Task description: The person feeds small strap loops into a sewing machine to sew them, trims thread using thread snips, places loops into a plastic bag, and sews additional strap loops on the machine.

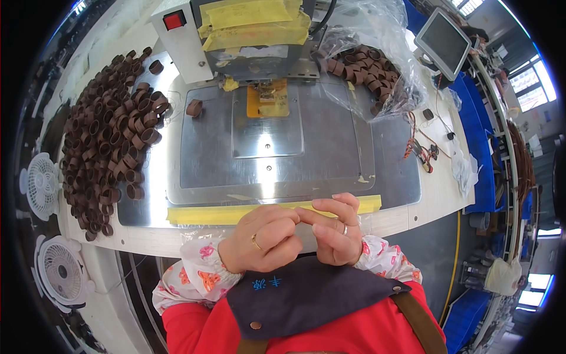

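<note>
Brown loops (111, 137) heaped beyond hands (263, 238) (bigger pile left).

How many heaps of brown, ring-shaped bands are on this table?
2. A large heap of brown, ring-shaped bands lies on the pale table's left; a smaller heap sits back right, amid clear plastic sheeting. The grey-and-white machine may hide more.
</note>
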`<state>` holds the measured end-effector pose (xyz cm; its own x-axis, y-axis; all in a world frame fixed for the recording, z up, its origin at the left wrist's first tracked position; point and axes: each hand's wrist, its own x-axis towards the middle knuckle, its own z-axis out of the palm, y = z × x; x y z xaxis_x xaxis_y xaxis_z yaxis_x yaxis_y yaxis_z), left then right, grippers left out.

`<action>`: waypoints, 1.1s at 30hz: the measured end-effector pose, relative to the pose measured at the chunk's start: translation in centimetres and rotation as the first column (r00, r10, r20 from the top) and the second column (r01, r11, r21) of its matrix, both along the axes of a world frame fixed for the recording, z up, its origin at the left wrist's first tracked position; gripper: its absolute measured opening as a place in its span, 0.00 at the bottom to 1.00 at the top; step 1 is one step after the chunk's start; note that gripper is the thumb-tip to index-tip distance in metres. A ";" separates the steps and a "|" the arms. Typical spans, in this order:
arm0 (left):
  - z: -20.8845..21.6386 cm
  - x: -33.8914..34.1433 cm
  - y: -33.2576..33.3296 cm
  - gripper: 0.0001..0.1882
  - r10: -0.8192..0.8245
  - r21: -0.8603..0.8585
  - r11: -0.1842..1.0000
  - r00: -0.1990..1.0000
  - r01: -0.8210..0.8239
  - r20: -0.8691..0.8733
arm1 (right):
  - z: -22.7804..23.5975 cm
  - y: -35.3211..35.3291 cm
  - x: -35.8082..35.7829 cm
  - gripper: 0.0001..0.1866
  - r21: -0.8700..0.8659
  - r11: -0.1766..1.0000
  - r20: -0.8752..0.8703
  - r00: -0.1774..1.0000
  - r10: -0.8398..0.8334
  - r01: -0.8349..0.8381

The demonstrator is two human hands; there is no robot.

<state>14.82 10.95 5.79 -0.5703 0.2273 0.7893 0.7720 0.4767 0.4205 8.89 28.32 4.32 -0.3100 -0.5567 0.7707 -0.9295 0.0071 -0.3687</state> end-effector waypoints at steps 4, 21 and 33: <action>0.2 -0.1 0.1 0.09 0.006 -0.033 0.999 1.000 -0.006 0.008 | 0.0 -0.1 0.1 0.21 -0.029 1.000 0.017 1.000 0.006 -0.006; 0.3 -0.4 -0.2 0.10 -0.039 -0.068 0.997 0.992 0.048 0.120 | 0.0 -0.1 -0.1 0.20 -0.086 0.995 0.295 0.953 0.070 -0.046; -0.1 -0.5 -0.2 0.11 -0.053 -0.115 0.992 0.998 0.056 0.026 | 0.2 -0.1 -0.1 0.22 -0.063 0.996 0.365 0.928 0.080 -0.061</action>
